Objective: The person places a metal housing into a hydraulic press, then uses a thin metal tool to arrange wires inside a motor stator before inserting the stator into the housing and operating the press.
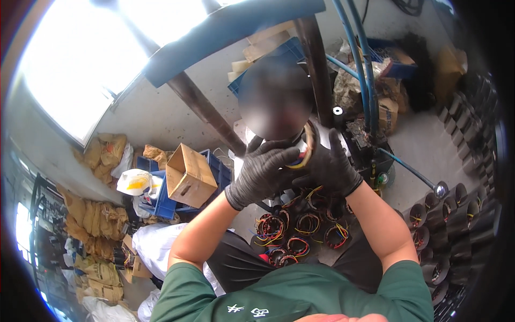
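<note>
Coloured wire ring (308,140) grasped between black-gloved left hand (265,169) and black-gloved right hand (333,167); more wire rings (280,228) below, near legs (238,257).

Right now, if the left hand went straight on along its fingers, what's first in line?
Probably the coil of wires, close by the left hand; the right hand seems next beyond. Depth is unclear in this one view.
</note>
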Available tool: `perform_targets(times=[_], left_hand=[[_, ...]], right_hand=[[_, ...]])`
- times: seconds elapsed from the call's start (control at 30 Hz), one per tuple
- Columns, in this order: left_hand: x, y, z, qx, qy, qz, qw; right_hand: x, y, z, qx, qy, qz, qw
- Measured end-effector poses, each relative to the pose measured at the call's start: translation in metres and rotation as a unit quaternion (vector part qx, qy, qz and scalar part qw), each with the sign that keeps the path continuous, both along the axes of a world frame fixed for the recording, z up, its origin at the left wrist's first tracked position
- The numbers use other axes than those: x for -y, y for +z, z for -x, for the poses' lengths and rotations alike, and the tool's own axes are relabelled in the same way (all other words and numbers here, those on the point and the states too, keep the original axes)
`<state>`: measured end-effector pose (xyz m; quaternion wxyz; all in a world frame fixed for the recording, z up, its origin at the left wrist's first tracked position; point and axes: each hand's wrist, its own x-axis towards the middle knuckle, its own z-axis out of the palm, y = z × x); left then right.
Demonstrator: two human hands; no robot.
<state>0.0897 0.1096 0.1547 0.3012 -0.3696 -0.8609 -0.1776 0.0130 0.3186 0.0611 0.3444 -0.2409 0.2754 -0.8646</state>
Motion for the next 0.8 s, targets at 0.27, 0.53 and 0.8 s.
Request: perform_targets(times=[0.27, 0.53, 0.8], left_hand=[[0.005, -0.107, -0.001, 0.117, 0.141, -0.341, 0.922], [0.003, -0.121, -0.005, 0.035, 0.082, -0.348, 0.933], [-0.019, -0.139, -0.019, 0.507, 0.031, -0.578, 0.639]], right_hand=[[0.005, -0.033, -0.008, 0.022, -0.187, -0.046, 0.981], [0.014, -0.027, -0.027, 0.074, -0.169, -0.003, 0.983], [0.023, -0.025, -0.037, 0.052, -0.187, -0.03, 0.98]])
